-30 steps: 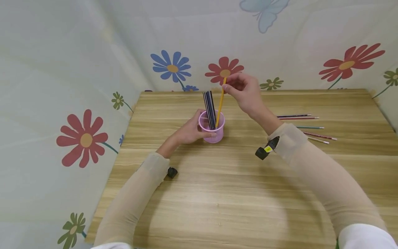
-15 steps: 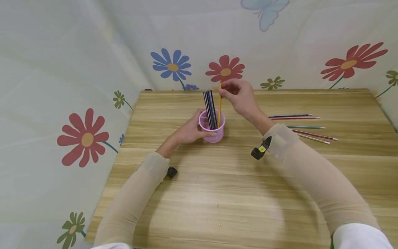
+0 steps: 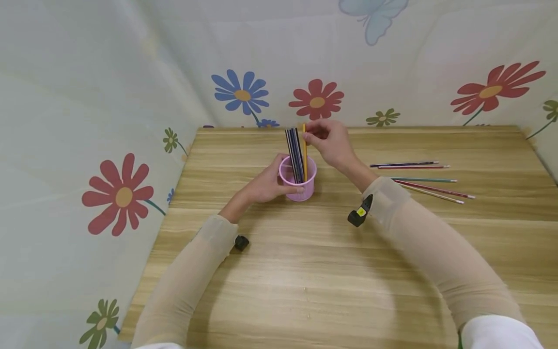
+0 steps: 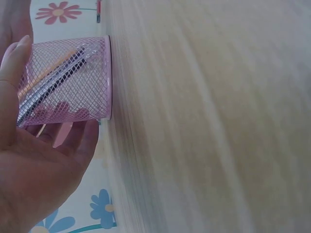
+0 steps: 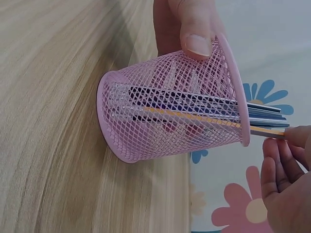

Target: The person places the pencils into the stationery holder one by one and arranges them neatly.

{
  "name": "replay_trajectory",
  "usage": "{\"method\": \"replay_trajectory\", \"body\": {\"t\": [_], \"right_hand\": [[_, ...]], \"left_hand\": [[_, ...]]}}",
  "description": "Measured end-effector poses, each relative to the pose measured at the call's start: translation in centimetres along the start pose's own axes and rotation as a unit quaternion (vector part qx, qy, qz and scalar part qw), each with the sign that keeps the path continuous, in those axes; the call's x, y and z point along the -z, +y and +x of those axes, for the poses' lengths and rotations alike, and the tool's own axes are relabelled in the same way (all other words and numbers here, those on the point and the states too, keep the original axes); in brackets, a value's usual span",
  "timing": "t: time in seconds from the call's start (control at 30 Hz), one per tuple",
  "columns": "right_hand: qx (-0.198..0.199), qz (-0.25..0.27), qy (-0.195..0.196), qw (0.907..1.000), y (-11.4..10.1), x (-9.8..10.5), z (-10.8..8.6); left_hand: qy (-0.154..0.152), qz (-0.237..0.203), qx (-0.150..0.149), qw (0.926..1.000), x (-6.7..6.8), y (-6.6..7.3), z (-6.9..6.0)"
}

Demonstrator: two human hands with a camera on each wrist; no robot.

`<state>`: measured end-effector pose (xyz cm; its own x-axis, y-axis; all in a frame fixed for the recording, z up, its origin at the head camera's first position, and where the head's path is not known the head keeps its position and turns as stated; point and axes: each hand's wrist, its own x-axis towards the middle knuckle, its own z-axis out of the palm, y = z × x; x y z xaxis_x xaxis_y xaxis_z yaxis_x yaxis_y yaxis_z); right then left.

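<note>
A pink mesh pencil cup stands upright on the table, and my left hand grips it from the left side, thumb across its near wall. Several dark pencils lean together inside the cup. Between thumb and fingertips my right hand pinches the upper end of a yellow pencil, whose lower part is inside the cup. In the right wrist view the yellow pencil lies beside the dark ones, seen through the mesh.
Several loose pencils lie fanned out on the wooden table to the right, among them a teal pencil and a dark one. A flower-printed cloth wall borders the table at the back and left.
My right hand has moved left and down with the yellow pencil, bringing it more upright and closer to the dark pencils. The left hand and the cup have stayed in place.
</note>
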<state>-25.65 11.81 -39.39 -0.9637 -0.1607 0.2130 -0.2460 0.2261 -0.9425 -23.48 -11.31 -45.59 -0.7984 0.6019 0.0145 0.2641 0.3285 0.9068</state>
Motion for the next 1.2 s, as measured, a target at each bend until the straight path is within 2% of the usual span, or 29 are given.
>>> {"method": "replay_trajectory", "body": {"t": [0.13, 0.47, 0.6, 0.73, 0.9, 1.2], "right_hand": [[-0.003, -0.013, -0.004, 0.9999, 0.39, -0.3, -0.15], [-0.011, -0.038, -0.039, 0.9984, 0.12, -0.97, -0.03], [-0.013, -0.055, -0.058, 0.9967, 0.35, -0.83, 0.05], [-0.019, -0.053, -0.072, 0.9958, 0.61, -0.61, 0.04], [-0.016, -0.044, -0.069, 0.9965, 0.29, -0.34, 0.24], [-0.023, -0.074, -0.077, 0.994, 0.33, -0.47, 0.18]], "left_hand": [[0.002, 0.011, 0.009, 0.9999, -0.22, -0.1, -0.31], [0.011, 0.01, 0.006, 0.9999, -0.05, -0.34, -0.61], [0.005, -0.004, 0.004, 1.0, -0.04, -0.26, -0.43], [0.001, 0.001, 0.011, 0.9999, -0.19, -0.05, -0.41], [0.001, -0.009, 0.014, 0.9999, -0.31, 0.2, -0.15], [-0.003, -0.004, 0.014, 0.9999, -0.15, 0.09, 0.03]]}}
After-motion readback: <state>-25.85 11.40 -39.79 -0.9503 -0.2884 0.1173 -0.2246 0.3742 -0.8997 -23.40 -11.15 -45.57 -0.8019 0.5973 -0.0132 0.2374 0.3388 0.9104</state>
